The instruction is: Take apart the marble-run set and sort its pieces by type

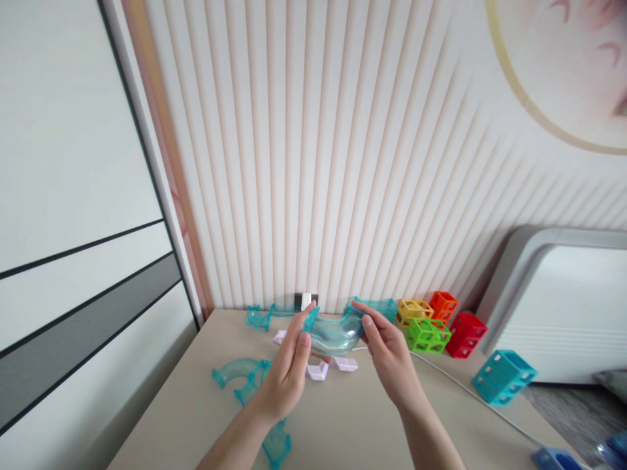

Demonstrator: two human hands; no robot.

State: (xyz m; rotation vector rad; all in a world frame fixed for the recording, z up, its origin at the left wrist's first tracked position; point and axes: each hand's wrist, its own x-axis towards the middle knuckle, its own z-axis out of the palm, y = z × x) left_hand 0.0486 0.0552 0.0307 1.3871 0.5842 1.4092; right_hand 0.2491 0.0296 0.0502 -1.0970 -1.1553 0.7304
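While held above the beige surface (343, 418), curved clear-teal track piece (336, 334) spans between both hands, left hand (289, 372) pinching its left end, right hand (389, 352) pinching its right end. Could slip and drop onto small white connectors (323, 369) just beneath, given fingertip-only grips on smooth plastic. Could also crack if bent or twisted too hard. More teal curved pieces (245, 378) near left; yellow (414, 310), orange (443, 303), green (428, 334), red (465, 334) and teal (503, 375) lattice cubes at right, well apart from the hands. Thin white cable (470, 391) close by right forearm, liable to snag.
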